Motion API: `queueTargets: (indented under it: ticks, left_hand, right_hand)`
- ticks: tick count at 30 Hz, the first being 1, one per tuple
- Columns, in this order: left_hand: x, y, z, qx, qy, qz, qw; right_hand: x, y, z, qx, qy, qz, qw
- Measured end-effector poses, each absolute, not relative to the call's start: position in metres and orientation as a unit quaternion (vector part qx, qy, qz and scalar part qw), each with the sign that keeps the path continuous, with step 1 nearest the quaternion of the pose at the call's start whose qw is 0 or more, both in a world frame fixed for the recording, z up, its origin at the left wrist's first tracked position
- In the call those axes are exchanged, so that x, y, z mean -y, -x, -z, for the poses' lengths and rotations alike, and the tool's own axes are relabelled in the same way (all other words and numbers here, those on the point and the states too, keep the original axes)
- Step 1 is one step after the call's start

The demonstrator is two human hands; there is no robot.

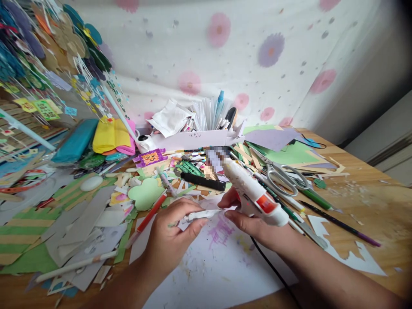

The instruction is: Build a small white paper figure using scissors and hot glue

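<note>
My right hand (247, 216) is wrapped round the handle of a white hot glue gun (249, 189) with an orange label. The gun's nozzle points up and away, and its black cord (272, 268) trails down over the paper. Between the thumb and fingers of my left hand (177, 227) is a thin white piece (201, 214), pinched and seen nearly edge-on; its exact kind is unclear. The right fingertips are close to the far end of that piece. Both hands are above a white paper sheet (206, 266) with purple and yellow marks.
Scissors (280, 174), pens and paper scraps crowd the table's middle and right. A white box (189, 139) of clear sticks stands at the back. Left are green scraps (24, 234), a red marker (151, 216) and a flower cutout (145, 193). Paper ornaments (67, 34) hang upper left.
</note>
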State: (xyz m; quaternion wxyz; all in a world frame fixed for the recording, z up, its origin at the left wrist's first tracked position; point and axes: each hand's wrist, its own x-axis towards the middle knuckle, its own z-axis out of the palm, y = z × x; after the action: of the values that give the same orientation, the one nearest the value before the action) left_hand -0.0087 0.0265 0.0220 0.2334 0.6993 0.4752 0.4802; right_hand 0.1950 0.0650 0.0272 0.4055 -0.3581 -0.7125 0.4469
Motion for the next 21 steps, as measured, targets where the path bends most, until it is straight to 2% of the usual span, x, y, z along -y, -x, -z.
queueTargets:
  ticks: [7,13,21]
  left_hand:
    - [-0.026,0.01,-0.018,-0.522,-0.606,-0.485,0.354]
    - [-0.025,0.009,-0.014,-0.508,-0.579,-0.462,0.44]
    - [-0.028,0.009,-0.011,-0.435,-0.506,-0.469,0.579]
  right_hand:
    - [-0.064,-0.19,-0.025,0.697,0.4,-0.435,0.407]
    - [-0.061,-0.188,-0.024,0.633,0.35,-0.526,0.446]
    - [-0.063,-0.186,-0.04,0.642,0.377,-0.526,0.41]
